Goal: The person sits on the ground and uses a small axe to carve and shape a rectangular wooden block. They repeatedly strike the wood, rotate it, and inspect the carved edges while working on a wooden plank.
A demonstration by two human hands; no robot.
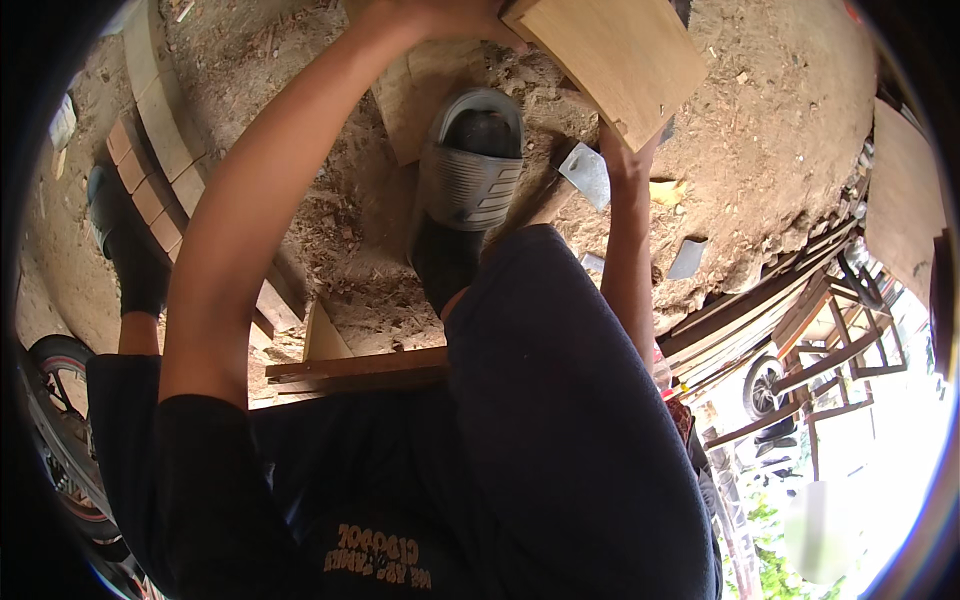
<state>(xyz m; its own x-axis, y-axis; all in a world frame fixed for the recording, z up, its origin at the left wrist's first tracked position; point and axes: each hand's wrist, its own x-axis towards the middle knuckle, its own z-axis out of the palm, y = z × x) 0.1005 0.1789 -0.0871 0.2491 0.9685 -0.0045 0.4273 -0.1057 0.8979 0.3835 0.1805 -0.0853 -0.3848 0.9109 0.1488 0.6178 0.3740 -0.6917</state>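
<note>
A flat wooden board [620, 65] is held up at the top of the view, tilted, with its broad face showing. My left hand [465, 20] grips its left end; the upper part of that hand is cut off by the frame. From the right, my right hand [625, 145] reaches the lower edge of the board and holds it there, its fingers mostly hidden behind the wood. A dark strip shows behind the board's right side, too covered to name. Below the board, a grey metal plate [585, 175] lies near my right forearm.
My sandalled foot [475, 160] rests by a wooden plank [405, 110] on the dirt ground. Curved wooden pieces [160, 110] lie at left, beside a wheel [65, 370]. A beam [355, 370] crosses near my lap. Stacked planks [760, 300] and a wooden frame [830, 350] stand right.
</note>
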